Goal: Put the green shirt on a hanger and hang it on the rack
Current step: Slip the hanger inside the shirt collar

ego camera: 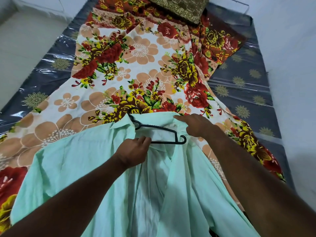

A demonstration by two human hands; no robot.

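Arms outstretched; left hand [133, 149] pinches hanger [164, 143]; right hand [196, 125] fingers part-curled.

floral sheet [140, 48], grey mattress [242, 86], pillow [179, 7]

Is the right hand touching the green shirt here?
Touching. The head view shows the right hand pinching the green shirt at its shoulder fabric beside the hanger, no gap.
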